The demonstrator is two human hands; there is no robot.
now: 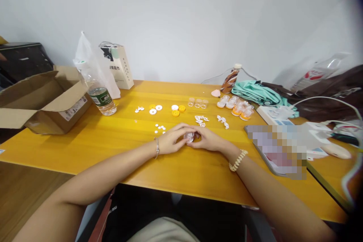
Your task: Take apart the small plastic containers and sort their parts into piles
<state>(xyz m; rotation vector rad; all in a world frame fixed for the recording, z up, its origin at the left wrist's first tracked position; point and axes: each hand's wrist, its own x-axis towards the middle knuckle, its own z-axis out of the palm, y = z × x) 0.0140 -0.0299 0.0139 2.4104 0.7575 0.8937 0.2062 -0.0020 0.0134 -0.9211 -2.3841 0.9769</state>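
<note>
Between my two hands, just above or on the table, is a small clear plastic cup-like piece [188, 137]. My left hand [171, 140] curls round it from the left, thumb and fingers on its side. From the right, the fingers and thumb of my right hand [209, 139] close on the same piece. Just beyond the hands lie white lattice-like pieces [201, 119] and small white discs [160, 127]. Farther back are three clear round cups [197, 103], white rings [153, 111] and yellow rings [176, 113]. Clear assembled pieces with orange bases [242, 110] stand to the right.
An open cardboard box [53, 102] and a water bottle [99, 96] stand at left, a paper bag [123, 68] behind. At right are a brown drink bottle [231, 79], green cloth [256, 92], a blurred-out tablet-like device [275, 151] and a white cable [344, 181].
</note>
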